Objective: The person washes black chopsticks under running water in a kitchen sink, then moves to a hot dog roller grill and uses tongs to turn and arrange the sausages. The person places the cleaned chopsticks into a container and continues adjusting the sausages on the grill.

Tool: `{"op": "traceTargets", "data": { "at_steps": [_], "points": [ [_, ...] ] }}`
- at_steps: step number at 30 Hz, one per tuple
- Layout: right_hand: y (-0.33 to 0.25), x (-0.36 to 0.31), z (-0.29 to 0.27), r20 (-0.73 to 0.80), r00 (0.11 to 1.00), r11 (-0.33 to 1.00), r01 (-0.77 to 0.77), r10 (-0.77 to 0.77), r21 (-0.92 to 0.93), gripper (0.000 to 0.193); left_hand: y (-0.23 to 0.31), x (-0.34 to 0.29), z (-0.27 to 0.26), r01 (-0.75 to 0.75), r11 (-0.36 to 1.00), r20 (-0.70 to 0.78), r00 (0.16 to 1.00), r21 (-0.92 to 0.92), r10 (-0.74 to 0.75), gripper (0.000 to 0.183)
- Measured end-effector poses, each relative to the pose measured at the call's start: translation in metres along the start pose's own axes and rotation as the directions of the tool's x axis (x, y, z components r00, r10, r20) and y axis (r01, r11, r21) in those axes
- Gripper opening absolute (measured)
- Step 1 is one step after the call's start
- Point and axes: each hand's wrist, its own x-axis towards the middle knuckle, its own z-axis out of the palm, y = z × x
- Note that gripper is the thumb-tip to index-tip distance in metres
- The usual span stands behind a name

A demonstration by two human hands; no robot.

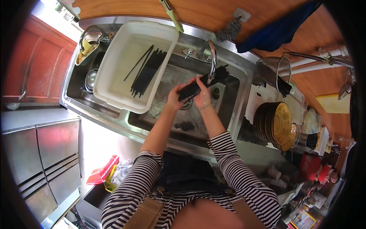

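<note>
A bundle of black chopsticks (188, 91) lies slantwise across both my hands, above the right sink basin (152, 123). My left hand (176, 96) is wrapped round its near left end. With a bracelet at the wrist, my right hand (202, 94) grips the bundle further along, thumb on top. The far end of the chopsticks passes under the curved chrome faucet (212, 57); whether water is running is hard to make out. To the left, more black chopsticks (150, 71) lie in a white plastic tub (110, 72) that holds shallow water.
A metal bowl (90, 79) sits in the left basin, beside a corner strainer (87, 51) with scraps. On the right stand a stack of brown-gold plates (274, 122) and a wire strainer (284, 68). A steel scrubber (228, 30) and blue cloth (280, 28) hang behind.
</note>
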Motion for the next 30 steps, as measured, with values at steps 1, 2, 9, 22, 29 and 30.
{"op": "traceTargets", "data": {
  "at_steps": [1, 2, 9, 22, 29, 30],
  "points": [
    [0.001, -0.001, -0.001, -0.02, 0.999, 1.0, -0.026, 0.026, 0.003, 0.01, -0.005, 0.008, 0.007, 0.035, 0.999, 0.002, 0.999, 0.041, -0.035, 0.032],
    [-0.006, 0.002, -0.003, -0.053, 0.999, 0.995, 0.014, -0.009, 0.098, 0.019, -0.01, 0.014, 0.012, 0.073, 0.991, 0.014, 0.997, 0.11, -0.075, 0.028],
    [-0.053, -0.002, -0.033, -0.191, 0.969, 0.987, 0.152, -0.157, -0.04, 0.03, -0.025, 0.061, 0.078, -0.072, 0.622, 0.12, 0.992, 0.78, -0.035, 0.018],
    [-0.03, 0.004, -0.053, -0.17, 0.98, 0.988, -0.079, 0.102, 0.135, 0.023, -0.023, 0.033, 0.111, -0.221, 0.528, 0.298, 0.952, 0.82, -0.065, 0.064],
    [-0.005, -0.004, -0.027, 0.207, 0.91, 0.933, -0.356, 0.358, -0.046, 0.031, 0.015, -0.024, 0.029, 0.205, 0.436, 0.104, 0.803, 0.876, -0.587, 0.037],
    [-0.005, -0.003, -0.024, 0.149, 0.928, 0.939, -0.335, 0.343, -0.074, 0.029, 0.014, -0.028, 0.023, 0.191, 0.473, 0.125, 0.82, 0.86, -0.559, 0.034]
  ]
}}
